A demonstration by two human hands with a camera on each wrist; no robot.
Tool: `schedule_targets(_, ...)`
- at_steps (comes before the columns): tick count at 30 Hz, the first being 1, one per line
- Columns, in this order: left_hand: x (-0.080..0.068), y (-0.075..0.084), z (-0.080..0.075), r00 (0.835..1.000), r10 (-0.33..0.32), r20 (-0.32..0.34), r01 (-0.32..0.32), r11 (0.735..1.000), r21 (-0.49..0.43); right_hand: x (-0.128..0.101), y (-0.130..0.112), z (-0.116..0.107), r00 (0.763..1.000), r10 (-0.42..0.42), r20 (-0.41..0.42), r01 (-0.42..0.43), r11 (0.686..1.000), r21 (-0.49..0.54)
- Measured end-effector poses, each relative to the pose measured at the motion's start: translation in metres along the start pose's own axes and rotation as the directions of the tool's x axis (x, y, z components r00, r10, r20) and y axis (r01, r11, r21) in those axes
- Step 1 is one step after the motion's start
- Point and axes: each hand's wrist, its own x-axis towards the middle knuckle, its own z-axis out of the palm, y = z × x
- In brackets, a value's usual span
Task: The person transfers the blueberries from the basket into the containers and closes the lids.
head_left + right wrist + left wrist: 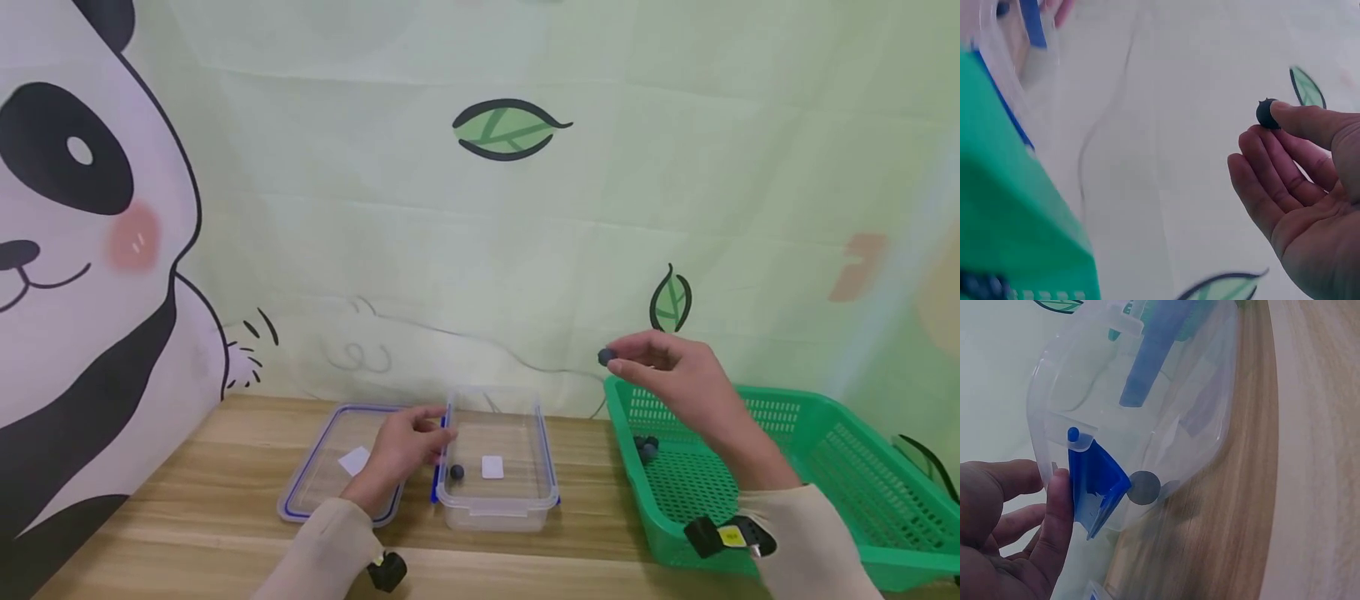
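Observation:
My right hand (678,379) is raised above the left end of the green basket (840,417), pinching a blueberry (1266,114) between thumb and fingertips. In the right wrist view the berry's small crown shows. With its thumb and fingers, my left hand (405,446) grips the left rim of a clear plastic container (498,505), beside a blue side latch (1094,481). One blueberry (457,472) lies inside the container near its left wall, with a white square label (492,467) to the right of it. Several more blueberries (647,450) sit at the basket's left side.
To the container's left, a clear lid (303,487) with a blue seal lies flat, partly under my left forearm. Behind the wooden table (585,529) hangs a pale green cloth (337,167) printed with a panda and leaves.

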Motion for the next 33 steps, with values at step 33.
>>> schedule_targets(33, -0.002, 0.000, 0.001, 1.000, 0.014, -0.005, -0.014, 1.000, 0.005, -0.022, 0.014, 0.132, 0.970, -0.107, 0.220, 0.064, 0.979, 0.192)
